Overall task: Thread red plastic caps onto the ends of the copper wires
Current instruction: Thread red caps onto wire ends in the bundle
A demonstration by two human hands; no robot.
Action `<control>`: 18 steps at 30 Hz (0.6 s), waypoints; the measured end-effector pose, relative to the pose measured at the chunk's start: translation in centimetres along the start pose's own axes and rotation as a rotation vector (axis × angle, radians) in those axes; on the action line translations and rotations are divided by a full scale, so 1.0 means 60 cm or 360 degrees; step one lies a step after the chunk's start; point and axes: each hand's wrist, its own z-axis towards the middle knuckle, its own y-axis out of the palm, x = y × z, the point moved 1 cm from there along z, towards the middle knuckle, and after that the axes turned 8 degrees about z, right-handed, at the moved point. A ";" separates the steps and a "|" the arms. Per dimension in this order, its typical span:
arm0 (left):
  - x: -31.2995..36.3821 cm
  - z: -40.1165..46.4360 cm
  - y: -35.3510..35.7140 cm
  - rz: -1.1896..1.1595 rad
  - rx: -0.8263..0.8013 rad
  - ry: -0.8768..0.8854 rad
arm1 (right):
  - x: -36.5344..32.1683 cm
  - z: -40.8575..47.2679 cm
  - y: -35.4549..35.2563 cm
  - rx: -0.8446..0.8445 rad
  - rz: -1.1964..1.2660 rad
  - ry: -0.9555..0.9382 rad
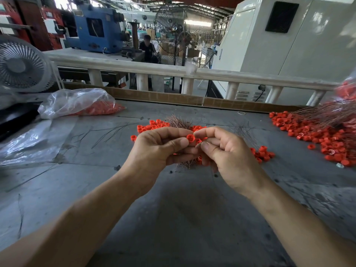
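Observation:
My left hand (161, 149) pinches a red plastic cap (190, 138) between thumb and forefinger, above the middle of the grey table (183, 218). My right hand (225, 153) meets it from the right, fingertips pinched against the cap; the thin wire in them is too fine to make out. A bundle of copper wires (178, 122) lies just behind my hands, partly hidden, with loose red caps (152, 126) scattered around it. More caps (264, 153) lie beside my right hand.
At the right lies a large heap of red caps (316, 135) with long copper wires (325, 112) over it. A plastic bag of caps (86, 105) and a white fan (21, 64) stand at the back left. A cardboard strip (173, 97) edges the table's far side.

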 end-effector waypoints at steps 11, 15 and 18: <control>0.002 -0.001 0.004 -0.0021 -0.0063 -0.0028 | 0.013 0.004 -0.004 -0.0097 0.0098 0.0025; 0.004 0.001 0.004 -0.0080 -0.0045 -0.0029 | 0.015 0.008 -0.014 -0.0007 0.0059 0.0034; 0.004 0.002 0.002 -0.0106 0.0016 -0.0039 | 0.025 0.015 -0.038 0.0321 -0.0414 -0.0027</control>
